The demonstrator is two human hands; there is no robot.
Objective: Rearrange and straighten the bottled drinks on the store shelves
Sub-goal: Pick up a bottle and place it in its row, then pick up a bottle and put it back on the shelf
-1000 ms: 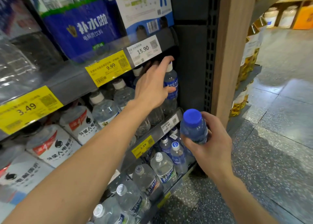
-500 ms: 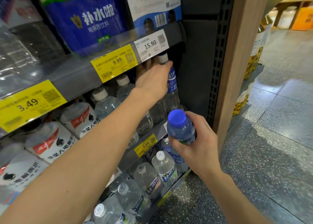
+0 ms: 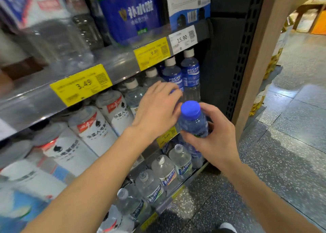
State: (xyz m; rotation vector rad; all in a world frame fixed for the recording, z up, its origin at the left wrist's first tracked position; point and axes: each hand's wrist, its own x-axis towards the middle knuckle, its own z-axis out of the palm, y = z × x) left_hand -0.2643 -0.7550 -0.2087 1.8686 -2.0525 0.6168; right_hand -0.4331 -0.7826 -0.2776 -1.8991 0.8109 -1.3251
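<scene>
From the head camera we look down at a store shelf unit. Our right hand (image 3: 214, 141) grips a small blue-capped bottle (image 3: 193, 121), fingers (image 3: 217, 115) curled round its shoulder, holding it upright in front of the middle shelf's edge (image 3: 151, 149), at the right end of the unit. The print on this bottle is too blurred to read.

Our left hand (image 3: 157, 109) reaches toward the middle shelf just left of that bottle, its fingers bent and spread; whether they grasp anything we cannot tell, since the fingertips are blurred and partly hidden behind the blue cap.

Behind the hands two Pocari Sweat bottles (image 3: 191, 75) stand upright side by side at the shelf's right end, white caps on, blue labels reading "POCARI SWEAT". To their left stand at least two clear bottles with white caps (image 3: 134, 91), and then three white-labelled bottles (image 3: 95, 127) with Chinese writing and a red "4" mark.

Price tags run along the upper shelf rail: a yellow one reading 3.49 (image 3: 81, 84), a yellow one reading 9.90 (image 3: 152, 53), and a white one reading 15.90 (image 3: 182, 38). A small yellow tag (image 3: 166, 136) on the middle rail also reads 3.49. Above sits a blue multipack (image 3: 131, 12) with white Chinese characters.

On the bottom shelf we count five clear bottles with blue-and-white labels (image 3: 166, 171) in a slanting row.
</scene>
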